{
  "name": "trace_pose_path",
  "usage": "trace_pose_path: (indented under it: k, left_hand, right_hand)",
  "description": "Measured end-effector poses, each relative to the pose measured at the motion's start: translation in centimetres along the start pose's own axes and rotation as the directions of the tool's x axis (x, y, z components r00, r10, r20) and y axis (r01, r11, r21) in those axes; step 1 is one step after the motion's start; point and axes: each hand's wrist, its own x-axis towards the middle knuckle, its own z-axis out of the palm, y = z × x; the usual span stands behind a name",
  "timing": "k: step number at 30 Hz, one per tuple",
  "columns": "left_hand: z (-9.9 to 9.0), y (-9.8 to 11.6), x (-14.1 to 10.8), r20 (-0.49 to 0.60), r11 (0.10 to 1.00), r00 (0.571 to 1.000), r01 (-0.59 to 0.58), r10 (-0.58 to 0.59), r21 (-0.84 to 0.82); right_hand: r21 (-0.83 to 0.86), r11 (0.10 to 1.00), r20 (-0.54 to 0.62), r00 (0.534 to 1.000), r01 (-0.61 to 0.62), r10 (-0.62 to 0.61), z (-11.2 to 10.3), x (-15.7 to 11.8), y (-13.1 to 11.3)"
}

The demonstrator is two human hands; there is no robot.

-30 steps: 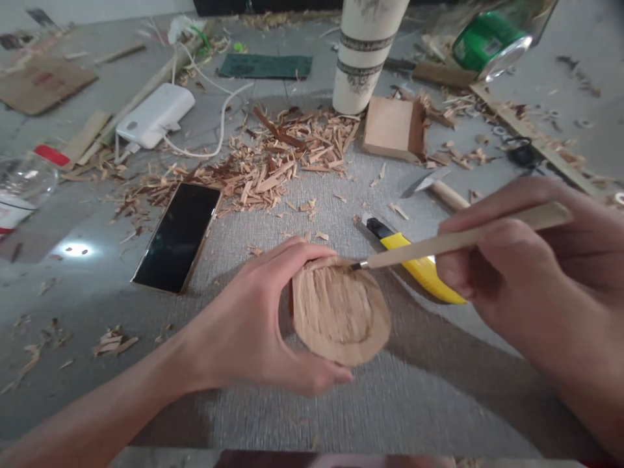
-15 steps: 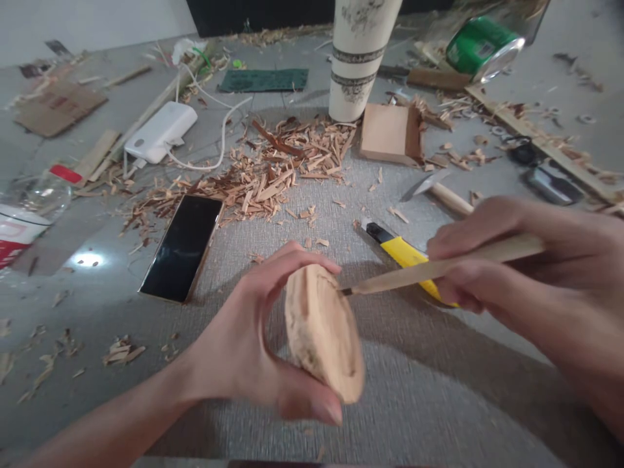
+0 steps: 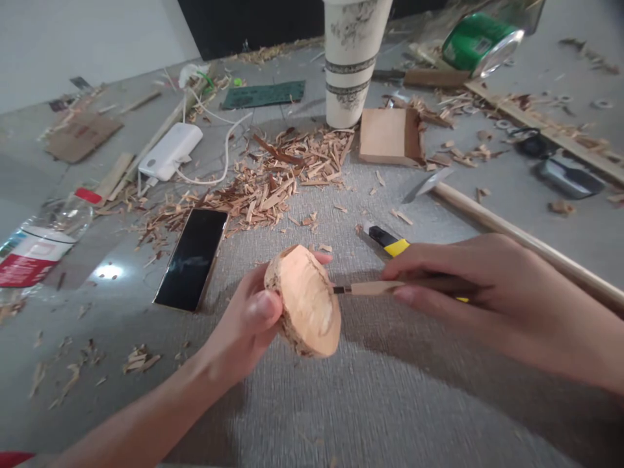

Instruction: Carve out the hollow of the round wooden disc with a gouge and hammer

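Held in the closed fingers of my left hand (image 3: 248, 318) is a rounded piece of wood (image 3: 305, 296), tilted, with a shallow hollow in its pale face and rough bark on its side. My right hand (image 3: 453, 283) grips a wood-handled carving knife (image 3: 373, 287). The short dark metal end of that tool reaches the far-right edge of the wood. Beneath my right hand a yellow and black utility knife (image 3: 390, 240) lies on the table, partly covered.
Wood shavings (image 3: 273, 182) are heaped behind the phone (image 3: 192, 260). Behind them stand a tall paper cup (image 3: 351, 84) and a small open box (image 3: 390, 136). A long-handled tool (image 3: 526, 240) lies right. Left are a plastic bottle (image 3: 43, 244) and a white power bank (image 3: 170, 151).
The wood has turned so its hollowed face shows more, and my left thumb has shifted to its near left side. My right hand has moved left and changed its angle with the tool.
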Motion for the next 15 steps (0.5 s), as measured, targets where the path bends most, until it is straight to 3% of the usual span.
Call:
trace_pose_path:
  k: [4, 9, 15]
  left_hand:
    - [0.34, 0.32, 0.02, -0.085, 1.000, 0.996, -0.006, 0.006, 0.008]
    - [0.03, 0.08, -0.02, -0.064, 1.000, 0.998, -0.011, 0.011, -0.013]
    - [0.17, -0.09, 0.24, -0.108, 0.996, 0.993, -0.031, 0.041, 0.086]
  right_hand:
    - [-0.028, 0.999, -0.038, 0.998, 0.043, -0.044, -0.20, -0.04, -0.11]
    - [-0.114, 0.978, -0.140, 0.972, 0.172, -0.188, 0.18, 0.06, 0.02]
    - [-0.204, 0.947, -0.158, 0.947, 0.247, -0.280, 0.46, -0.20, -0.21]
